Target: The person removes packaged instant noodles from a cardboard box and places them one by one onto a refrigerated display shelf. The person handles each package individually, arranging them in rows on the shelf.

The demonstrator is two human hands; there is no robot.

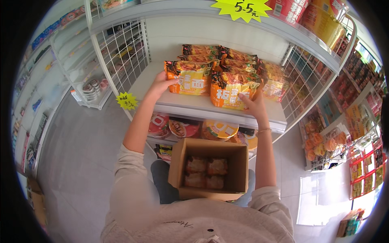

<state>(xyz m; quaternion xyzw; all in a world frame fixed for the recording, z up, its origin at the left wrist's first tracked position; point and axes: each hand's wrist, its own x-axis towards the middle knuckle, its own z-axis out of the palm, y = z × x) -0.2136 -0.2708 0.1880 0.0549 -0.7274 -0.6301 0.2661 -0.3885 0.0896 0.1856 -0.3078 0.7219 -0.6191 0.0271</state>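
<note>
My left hand grips the left edge of an orange-and-yellow instant noodle packet at the front of the left row on a white shelf. With my right hand I grip the lower right side of a second noodle packet, which stands at the front of the middle row, nearer the shelf edge. Several like packets stand behind both, and another row of packets is to the right. Below, an opened cardboard box rests before my body, with several packets at its bottom.
Wire mesh panels close the shelf's left and right sides. An upper shelf overhangs it with tubs and a yellow price tag. Bowl noodles fill the shelf underneath. Other stocked shelves stand to the right and left, across the grey floor.
</note>
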